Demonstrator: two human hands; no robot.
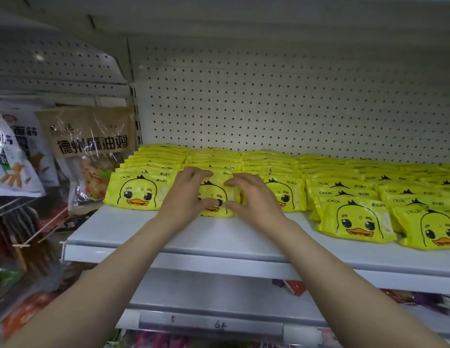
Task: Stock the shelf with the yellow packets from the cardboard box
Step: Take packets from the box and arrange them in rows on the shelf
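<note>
Two hands' fingers [193, 175] grasp one yellow packet [215, 190] fronting five shelf rows.

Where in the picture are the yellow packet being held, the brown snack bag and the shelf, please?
yellow packet [216, 190]: head view, duck face between the hands.
brown snack bag [93, 136]: head view, its printed label.
shelf [148, 229]: head view, bare white front ledge.

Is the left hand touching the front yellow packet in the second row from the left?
Touching. The head view shows the left hand with fingers curled over the packet's top edge and thumb on its face.
</note>
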